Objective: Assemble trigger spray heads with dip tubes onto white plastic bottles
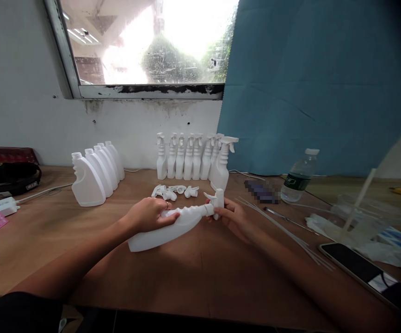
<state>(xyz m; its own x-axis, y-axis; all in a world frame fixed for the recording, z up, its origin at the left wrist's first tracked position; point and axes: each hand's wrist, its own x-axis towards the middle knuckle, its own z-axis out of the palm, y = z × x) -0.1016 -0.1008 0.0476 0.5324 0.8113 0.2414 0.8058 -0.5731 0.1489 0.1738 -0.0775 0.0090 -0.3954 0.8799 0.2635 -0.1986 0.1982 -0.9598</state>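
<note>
A white plastic spray bottle (165, 233) lies tilted on its side above the wooden table (200, 273). My left hand (150, 213) is wrapped round its upper body. My right hand (233, 216) grips the white trigger spray head (217, 200) sitting on the bottle's neck. Several loose trigger heads (174, 191) lie just behind my hands.
Several capless white bottles (94, 175) stand in a row at the back left. Several bottles with spray heads (193, 157) stand against the wall. A water bottle (299, 178), thin white tubes (283, 229), a phone (363, 270) and plastic bags (367, 226) lie on the right.
</note>
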